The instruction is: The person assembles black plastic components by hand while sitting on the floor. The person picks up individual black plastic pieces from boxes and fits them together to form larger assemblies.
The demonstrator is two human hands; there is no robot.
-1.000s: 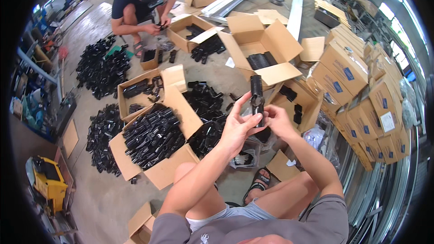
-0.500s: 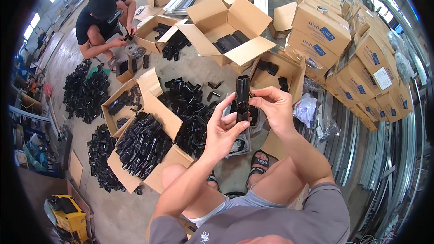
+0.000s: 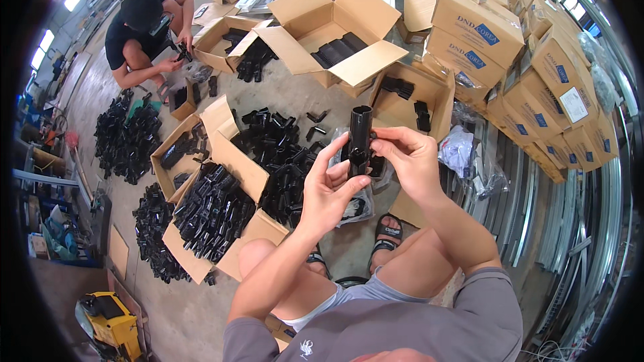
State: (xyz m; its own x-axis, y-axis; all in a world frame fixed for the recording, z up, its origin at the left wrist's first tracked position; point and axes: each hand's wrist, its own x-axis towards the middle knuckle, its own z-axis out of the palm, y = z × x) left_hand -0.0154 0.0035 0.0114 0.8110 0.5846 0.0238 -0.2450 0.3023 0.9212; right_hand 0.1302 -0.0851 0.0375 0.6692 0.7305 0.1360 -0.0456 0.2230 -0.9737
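In front of me my left hand [image 3: 327, 191] holds a black tubular pipe connector [image 3: 360, 135] upright, its round open end up. The fingers wrap its lower part, with the thumb across the front. My right hand [image 3: 410, 161] is closed in a pinch against the connector's right side. A small dark piece shows at those fingertips, mostly hidden. Beyond the hands stands an open carton [image 3: 436, 97] with a few black parts. To the left lies a heap of black connectors [image 3: 278, 137], next to an open carton [image 3: 258, 231] piled with more of them.
Another person [image 3: 144, 30] crouches at the far left, handling a black part. A large open carton [image 3: 298, 47] stands ahead. Stacked closed cartons [image 3: 479, 30] rise at the right, above long metal profiles [image 3: 523, 194]. A yellow machine [image 3: 113, 325] sits at lower left.
My view has shifted slightly. Both hands stay at the connector; the right fingertips have moved closer against its side, and the small dark piece shows less.
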